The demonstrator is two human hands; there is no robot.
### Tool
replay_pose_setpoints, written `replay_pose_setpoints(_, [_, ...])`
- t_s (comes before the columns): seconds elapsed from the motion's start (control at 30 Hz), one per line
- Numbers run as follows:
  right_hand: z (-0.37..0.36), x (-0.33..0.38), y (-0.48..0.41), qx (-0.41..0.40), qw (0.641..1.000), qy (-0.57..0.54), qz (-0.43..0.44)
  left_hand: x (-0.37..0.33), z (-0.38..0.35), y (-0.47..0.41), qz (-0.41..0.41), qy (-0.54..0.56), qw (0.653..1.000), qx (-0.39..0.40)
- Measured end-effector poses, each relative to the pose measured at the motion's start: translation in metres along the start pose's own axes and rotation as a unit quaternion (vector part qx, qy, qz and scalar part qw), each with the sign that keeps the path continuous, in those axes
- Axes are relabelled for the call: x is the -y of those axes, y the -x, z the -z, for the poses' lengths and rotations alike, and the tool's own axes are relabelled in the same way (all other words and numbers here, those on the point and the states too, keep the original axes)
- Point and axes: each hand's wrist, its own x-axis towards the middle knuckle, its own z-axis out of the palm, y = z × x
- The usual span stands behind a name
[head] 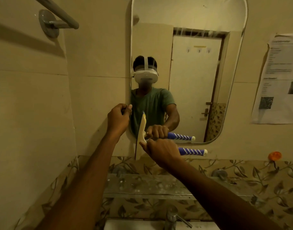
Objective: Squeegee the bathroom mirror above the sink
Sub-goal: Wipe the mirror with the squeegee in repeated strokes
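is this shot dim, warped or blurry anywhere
Head view: dim, yellowish light; no strong glare on the mirror, whose sides bow from wide-angle warping; paper sheet at right too soft to read; right hand and squeegee fairly sharp.

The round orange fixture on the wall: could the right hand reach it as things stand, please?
Probably yes: bare wall separates the right hand from the round orange fixture, but its grip holds the blue-striped squeegee.

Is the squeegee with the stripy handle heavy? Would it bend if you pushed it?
Probably light: the right hand alone holds the squeegee up. The cream head looks like stiff plastic, so likely only its blade edge bends against the mirror. The striped handle may aid grip.
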Motion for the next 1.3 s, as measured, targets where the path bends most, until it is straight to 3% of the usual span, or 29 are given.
replay_pose_setpoints(0.37, [0.004, -0.117, 0.047, 0.051, 0.998, 0.029, -0.021, -0.003, -0.016, 0.007, 0.034, 0.029, 0.996, -0.072])
replay_pose_setpoints(0.7, [0.006, -0.057, 0.013, -0.006, 0.999, 0.009, 0.037, -0.005, -0.023, 0.019, 0.074, 0.02, 0.992, -0.099])
replay_pose_setpoints(0.93, [0.01, -0.133, 0.046, 0.049, 0.999, 0.013, 0.0, 0.001, -0.024, 0.016, 0.067, 0.028, 0.991, -0.11])
replay_pose_setpoints(1.07, [0.01, -0.166, 0.073, 0.046, 0.996, 0.072, -0.013, -0.003, -0.024, 0.018, 0.046, -0.005, 0.992, -0.117])
replay_pose_setpoints(1.3, [0.028, -0.109, 0.031, 0.004, 0.999, -0.011, 0.034, -0.013, -0.007, 0.007, 0.055, 0.046, 0.993, -0.096])
